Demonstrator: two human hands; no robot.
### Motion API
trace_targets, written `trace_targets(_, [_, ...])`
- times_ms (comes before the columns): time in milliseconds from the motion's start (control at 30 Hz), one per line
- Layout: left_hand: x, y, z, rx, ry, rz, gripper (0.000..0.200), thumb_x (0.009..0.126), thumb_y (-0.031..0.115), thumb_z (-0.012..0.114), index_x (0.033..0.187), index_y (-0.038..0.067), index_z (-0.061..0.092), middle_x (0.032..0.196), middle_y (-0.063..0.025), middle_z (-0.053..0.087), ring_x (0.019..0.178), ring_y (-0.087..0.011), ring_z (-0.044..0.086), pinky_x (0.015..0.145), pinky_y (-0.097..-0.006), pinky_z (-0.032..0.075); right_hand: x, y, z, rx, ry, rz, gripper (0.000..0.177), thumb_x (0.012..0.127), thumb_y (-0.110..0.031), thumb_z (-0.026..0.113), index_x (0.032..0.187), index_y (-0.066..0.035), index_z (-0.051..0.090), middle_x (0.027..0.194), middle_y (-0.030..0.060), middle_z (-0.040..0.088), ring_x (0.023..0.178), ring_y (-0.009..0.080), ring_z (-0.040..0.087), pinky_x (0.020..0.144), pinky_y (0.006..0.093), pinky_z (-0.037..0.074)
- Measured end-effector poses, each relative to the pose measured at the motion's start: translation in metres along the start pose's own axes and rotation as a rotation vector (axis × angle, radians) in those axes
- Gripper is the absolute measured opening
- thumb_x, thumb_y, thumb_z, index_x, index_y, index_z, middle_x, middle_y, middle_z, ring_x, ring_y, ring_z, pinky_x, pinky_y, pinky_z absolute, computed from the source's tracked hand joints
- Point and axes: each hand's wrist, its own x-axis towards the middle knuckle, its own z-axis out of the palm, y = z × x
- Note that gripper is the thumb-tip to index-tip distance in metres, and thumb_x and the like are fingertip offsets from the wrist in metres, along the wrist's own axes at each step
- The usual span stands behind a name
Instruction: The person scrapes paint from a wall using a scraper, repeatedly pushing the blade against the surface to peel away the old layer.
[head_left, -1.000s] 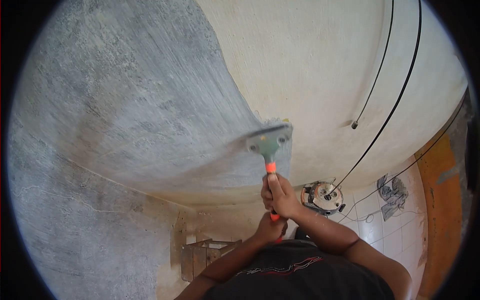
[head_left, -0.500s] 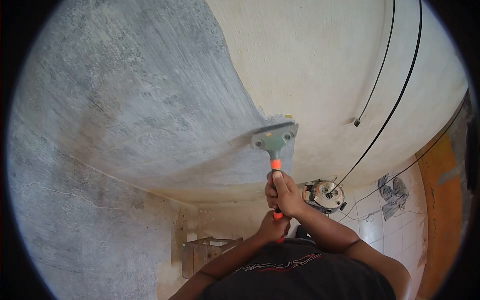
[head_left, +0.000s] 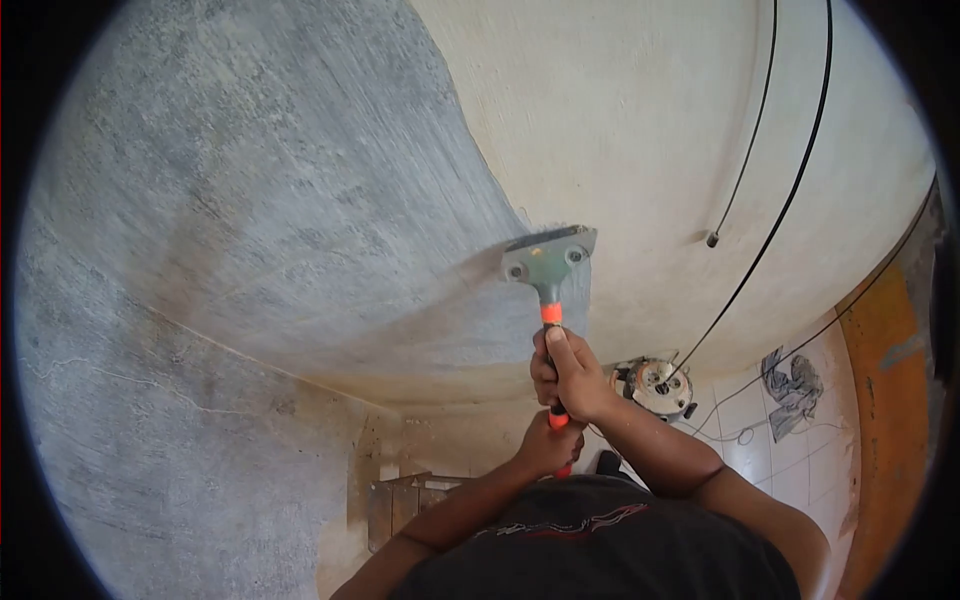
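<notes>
A long-handled scraper (head_left: pixel 548 265) with a wide grey-green head and a black-and-orange handle lies against the wall. Its blade meets the border between bare grey plaster (head_left: pixel 330 210) and cream paint (head_left: pixel 640 130). My right hand (head_left: pixel 574 372) wraps the upper handle, thumb along the top. Lower down, my left hand (head_left: pixel 550 443) is closed around the handle's end, close to my dark shirt. Small curled flakes of paint (head_left: pixel 562 227) show at the blade's edge.
Black cables (head_left: pixel 797 180) hang down the wall on the right; one short cable ends in a plug-like tip (head_left: pixel 712 240). A round cable reel (head_left: pixel 660 388) stands below. Crumpled grey plastic (head_left: pixel 795 390) lies on the tiles. A wooden stool (head_left: pixel 392 510) is at lower left.
Both hands and the scraper have shifted slightly upward along the wall. The blade now sits closer to the cream paint edge, and both grips are unchanged.
</notes>
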Motion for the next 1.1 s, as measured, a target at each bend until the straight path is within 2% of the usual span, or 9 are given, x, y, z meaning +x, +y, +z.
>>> trace_targets(167, [0.000, -0.009, 0.000, 0.022, -0.008, -0.010, 0.030, 0.086, 0.021, 0.053, 0.061, 0.007, 0.044, 0.047, 0.0001, 0.042, 0.037, -0.0106, 0.041, 0.037, -0.0262, 0.031, -0.007, 0.015, -0.005, -0.012, 0.118, 0.089, 0.032, 0.095, -0.042, 0.030, 0.085, -0.012, 0.037, 0.058, -0.0019, 0.033, 0.043, 0.0061, 0.030, 0.040, 0.0219, 0.029])
trace_targets(333, [0.010, 0.003, -0.007, 0.103, -0.016, 0.093, 0.028, 0.086, 0.020, 0.052, 0.064, 0.005, 0.044, 0.049, -0.0021, 0.043, 0.041, -0.0127, 0.044, 0.041, -0.0275, 0.036, 0.000, 0.001, 0.001, -0.007, 0.033, 0.011, 0.033, 0.095, -0.042, 0.030, 0.085, -0.011, 0.037, 0.058, -0.0018, 0.033, 0.043, 0.0065, 0.028, 0.039, 0.0226, 0.028])
trace_targets(533, [0.004, -0.006, 0.002, 0.064, 0.030, -0.050, 0.027, 0.085, 0.018, 0.052, 0.063, 0.006, 0.042, 0.048, -0.0021, 0.041, 0.040, -0.0121, 0.041, 0.039, -0.0270, 0.033, -0.003, 0.014, -0.002, -0.006, 0.108, 0.082, 0.029, 0.094, -0.039, 0.035, 0.082, -0.013, 0.037, 0.056, -0.0063, 0.029, 0.042, 0.0034, 0.025, 0.037, 0.0213, 0.022])
trace_targets(600, [0.009, -0.002, -0.004, 0.075, -0.006, 0.095, 0.026, 0.085, 0.017, 0.052, 0.064, 0.007, 0.042, 0.049, -0.0018, 0.040, 0.040, -0.0119, 0.041, 0.039, -0.0267, 0.032, 0.002, 0.002, 0.003, -0.023, 0.074, 0.047, 0.031, 0.095, -0.040, 0.032, 0.082, -0.012, 0.037, 0.057, -0.0039, 0.031, 0.042, 0.0049, 0.027, 0.038, 0.0218, 0.025])
trace_targets(700, [0.006, -0.001, -0.005, -0.014, -0.032, 0.023, 0.023, 0.085, 0.016, 0.051, 0.065, 0.007, 0.043, 0.050, -0.0019, 0.041, 0.041, -0.0119, 0.041, 0.039, -0.0268, 0.033, 0.000, 0.004, 0.002, -0.054, 0.050, 0.017, 0.033, 0.095, -0.041, 0.030, 0.083, -0.011, 0.037, 0.059, -0.0016, 0.034, 0.043, 0.0063, 0.029, 0.039, 0.0220, 0.029])
trace_targets(867, [0.002, -0.003, -0.001, 0.082, -0.004, -0.038, 0.024, 0.084, 0.018, 0.052, 0.066, 0.004, 0.044, 0.050, -0.0028, 0.043, 0.041, -0.0138, 0.043, 0.041, -0.0281, 0.036, -0.001, 0.014, -0.004, -0.077, 0.097, 0.076, 0.033, 0.095, -0.041, 0.031, 0.085, -0.011, 0.037, 0.059, -0.0015, 0.034, 0.044, 0.0062, 0.030, 0.040, 0.0214, 0.028])
trace_targets(900, [0.001, 0.006, 0.002, 0.164, 0.039, 0.099, 0.025, 0.085, 0.017, 0.051, 0.065, 0.004, 0.044, 0.050, -0.0027, 0.042, 0.041, -0.0131, 0.043, 0.041, -0.0280, 0.035, 0.000, 0.011, -0.001, -0.070, 0.105, 0.087, 0.033, 0.095, -0.041, 0.031, 0.085, -0.011, 0.037, 0.059, -0.0015, 0.034, 0.044, 0.0062, 0.030, 0.040, 0.0214, 0.028])
trace_targets(1000, [0.007, 0.010, -0.006, 0.093, -0.017, 0.060, 0.026, 0.086, 0.018, 0.051, 0.064, 0.004, 0.043, 0.048, -0.0024, 0.041, 0.041, -0.0126, 0.042, 0.041, -0.0285, 0.035, 0.004, 0.002, 0.004, -0.020, 0.010, -0.008, 0.033, 0.094, -0.043, 0.032, 0.085, -0.011, 0.037, 0.059, -0.0015, 0.034, 0.044, 0.0062, 0.030, 0.040, 0.0216, 0.028])
trace_targets(1100, [0.002, -0.009, -0.001, 0.040, -0.006, -0.013, 0.026, 0.086, 0.018, 0.051, 0.065, 0.005, 0.042, 0.049, -0.0019, 0.042, 0.041, -0.0124, 0.042, 0.040, -0.0272, 0.034, -0.003, 0.014, 0.000, 0.009, 0.123, 0.068, 0.029, 0.094, -0.039, 0.034, 0.082, -0.012, 0.037, 0.057, -0.0055, 0.031, 0.043, 0.0039, 0.028, 0.038, 0.0221, 0.025])
